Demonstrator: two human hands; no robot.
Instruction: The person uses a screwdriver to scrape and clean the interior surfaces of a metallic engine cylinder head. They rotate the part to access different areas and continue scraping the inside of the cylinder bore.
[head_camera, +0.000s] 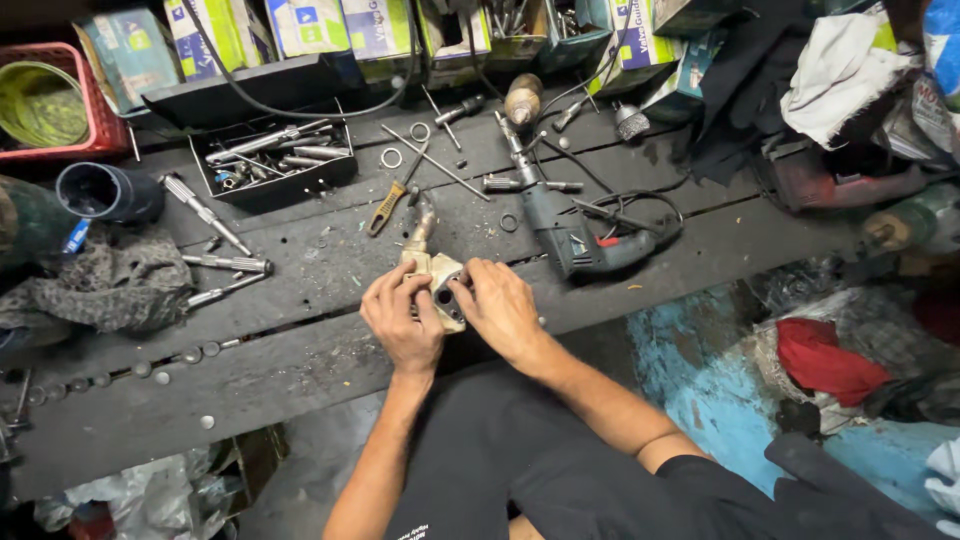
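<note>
Both hands are hiding much of a pale metal part, so its shape is hard to make out. The left hand and right hand are meeting over the dark tabletop, fingers curled and pinching the part from either side, just beside a drill.

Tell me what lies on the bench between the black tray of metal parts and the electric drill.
In the head view, between the black tray and the electric drill lie a yellow-handled tool, two metal rings and a thin metal rod on the dark bench.
</note>
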